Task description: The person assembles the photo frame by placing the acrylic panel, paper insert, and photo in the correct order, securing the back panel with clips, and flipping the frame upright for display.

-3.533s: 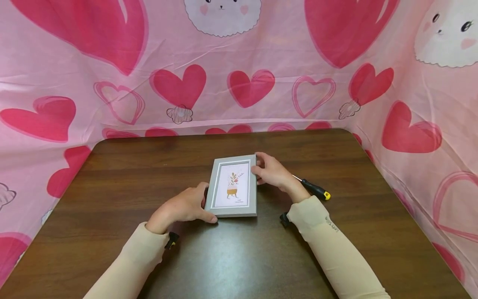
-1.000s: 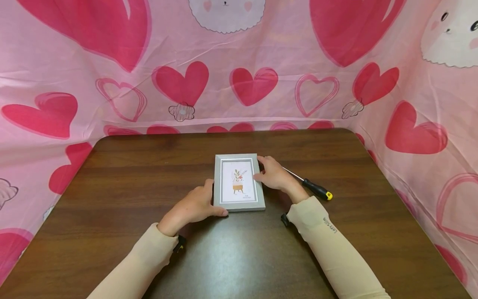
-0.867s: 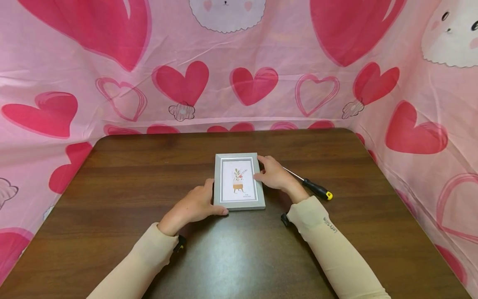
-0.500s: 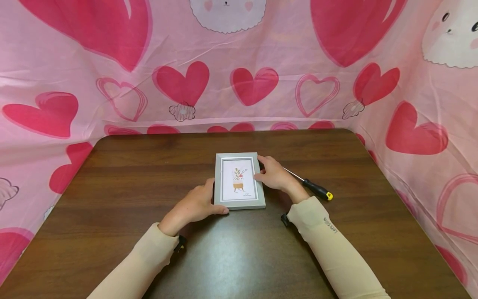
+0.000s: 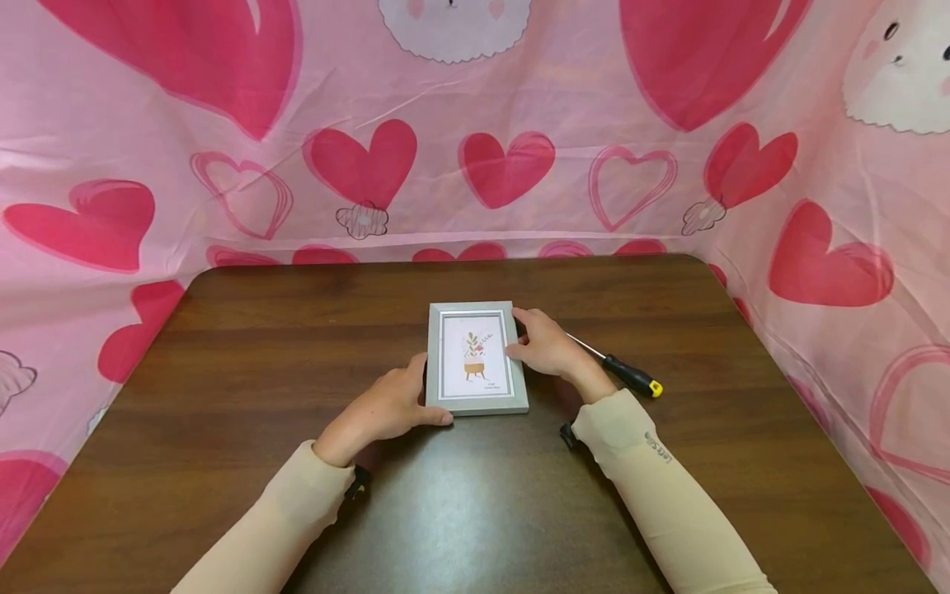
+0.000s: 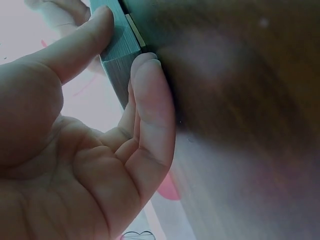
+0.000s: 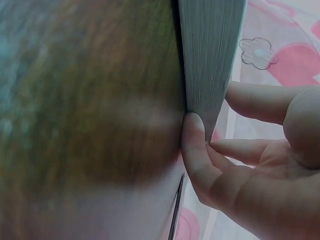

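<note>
A grey picture frame (image 5: 477, 407) lies face up near the middle of the wooden table, with a printed picture of a potted plant behind its pane. My left hand (image 5: 383, 404) grips its near left corner, thumb along the front edge and fingers against the left side. On the opposite side, my right hand (image 5: 545, 342) holds the right edge between thumb and fingers. The left wrist view shows the frame's corner (image 6: 117, 75) between thumb and fingertips. In the right wrist view, a fingertip touches the frame's side wall (image 7: 207, 60) low down, close to the tabletop.
A screwdriver (image 5: 631, 375) with a black and yellow handle lies right of the frame, its shaft pointing toward the right hand. Pink heart-printed cloth (image 5: 438, 190) hangs behind and beside the brown table (image 5: 297, 330).
Since the earliest frame, the picture frame has shifted slightly right and turned straighter, both hands staying on it. Over the last second the hands and frame have hardly moved.
</note>
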`<action>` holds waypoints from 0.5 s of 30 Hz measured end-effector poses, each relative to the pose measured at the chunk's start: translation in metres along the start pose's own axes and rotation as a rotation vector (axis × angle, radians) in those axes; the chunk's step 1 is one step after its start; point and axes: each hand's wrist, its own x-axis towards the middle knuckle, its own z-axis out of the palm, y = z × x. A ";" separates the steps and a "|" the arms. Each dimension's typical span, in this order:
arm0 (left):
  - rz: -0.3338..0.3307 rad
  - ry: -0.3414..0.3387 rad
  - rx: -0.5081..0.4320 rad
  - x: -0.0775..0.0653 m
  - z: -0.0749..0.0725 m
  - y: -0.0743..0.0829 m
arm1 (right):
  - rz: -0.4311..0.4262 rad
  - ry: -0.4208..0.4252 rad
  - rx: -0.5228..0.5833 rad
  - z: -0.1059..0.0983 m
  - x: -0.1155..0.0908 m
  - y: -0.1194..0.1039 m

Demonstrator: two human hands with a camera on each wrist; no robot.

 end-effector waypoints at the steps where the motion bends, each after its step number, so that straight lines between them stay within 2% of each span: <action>1: 0.003 -0.002 0.000 0.000 -0.001 0.000 | -0.001 -0.001 0.003 0.000 0.000 0.000; 6: 0.022 -0.027 0.001 -0.003 -0.008 -0.001 | -0.005 -0.009 0.017 -0.002 -0.001 -0.002; 10: 0.034 -0.033 0.011 -0.006 -0.022 0.000 | -0.025 0.002 0.038 -0.012 -0.008 -0.005; 15: 0.047 0.039 0.013 -0.009 -0.040 -0.003 | -0.080 0.053 0.020 -0.031 -0.029 -0.003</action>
